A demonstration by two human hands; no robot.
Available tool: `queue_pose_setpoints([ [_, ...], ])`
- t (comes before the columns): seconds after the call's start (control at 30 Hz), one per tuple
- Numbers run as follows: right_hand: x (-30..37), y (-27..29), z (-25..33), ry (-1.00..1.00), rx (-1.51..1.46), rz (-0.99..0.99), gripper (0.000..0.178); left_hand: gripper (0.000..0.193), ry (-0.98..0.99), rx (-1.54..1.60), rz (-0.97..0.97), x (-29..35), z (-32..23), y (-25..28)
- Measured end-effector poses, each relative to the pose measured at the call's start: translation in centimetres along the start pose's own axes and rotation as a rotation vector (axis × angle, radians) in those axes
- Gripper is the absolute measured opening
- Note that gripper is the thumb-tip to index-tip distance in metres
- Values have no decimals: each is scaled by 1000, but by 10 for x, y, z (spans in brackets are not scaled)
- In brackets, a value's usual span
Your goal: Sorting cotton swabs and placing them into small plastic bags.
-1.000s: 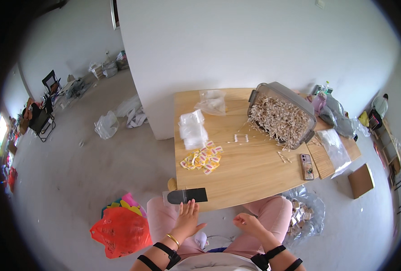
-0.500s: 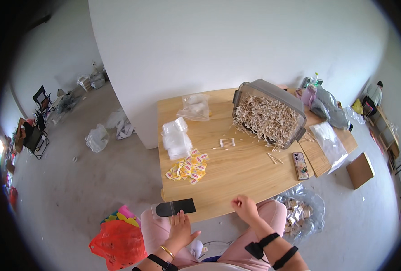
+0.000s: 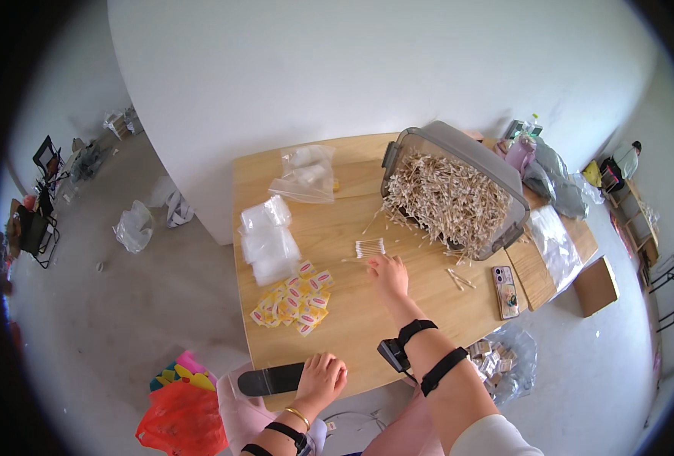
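Your right hand (image 3: 389, 273) has gone forward from the near edge of the wooden surface (image 3: 352, 334) to the middle of the frame, and it now lies flat with the fingers spread, its grip wide and holding nothing. Its fingertips sit just below a small neat bundle of cotton swabs (image 3: 370, 247); you cannot tell whether they touch it. Your left hand (image 3: 319, 378) rests at the lower centre of the frame on the near edge of the surface, fingers loosely curled over the end of a flat black bar (image 3: 271, 379); whether that grip is closed on the bar cannot be told. Up and to the right of the bundle, a grey plastic bin (image 3: 458, 152) lies tipped, with a heap of loose swabs (image 3: 447, 201) spilling from it. Left of your right hand lies a scatter of small yellow and red packets (image 3: 291, 300), and above those a stack of clear plastic bags (image 3: 267, 239). A phone (image 3: 504, 291) lies face up at the right, near a few stray swabs (image 3: 458, 279).
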State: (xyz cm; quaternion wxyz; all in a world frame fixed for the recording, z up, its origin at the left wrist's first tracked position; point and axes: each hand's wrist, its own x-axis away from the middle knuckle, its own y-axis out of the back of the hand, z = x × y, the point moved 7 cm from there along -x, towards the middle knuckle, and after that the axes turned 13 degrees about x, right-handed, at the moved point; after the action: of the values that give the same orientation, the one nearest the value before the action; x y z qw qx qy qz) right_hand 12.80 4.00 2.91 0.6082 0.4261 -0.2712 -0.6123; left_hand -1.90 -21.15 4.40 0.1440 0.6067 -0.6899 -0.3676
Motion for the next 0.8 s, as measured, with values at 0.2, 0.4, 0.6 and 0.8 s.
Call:
queue_pose_setpoints([
  [0.2,-21,-6,8,122,144,-51,14,12,-15,-35,15,-5,3,-5],
  [0.4,-36,16,-19,193,189,40,13,13,12,-64,39,-6,4,-2],
  [0.6,-87,23,-3,319,115,-20,17,13,16,-61,48,-6,6,-4],
  [0.8,-124,-3,14,487,530,-40,12,13,23,-46,43,-7,6,-5],
])
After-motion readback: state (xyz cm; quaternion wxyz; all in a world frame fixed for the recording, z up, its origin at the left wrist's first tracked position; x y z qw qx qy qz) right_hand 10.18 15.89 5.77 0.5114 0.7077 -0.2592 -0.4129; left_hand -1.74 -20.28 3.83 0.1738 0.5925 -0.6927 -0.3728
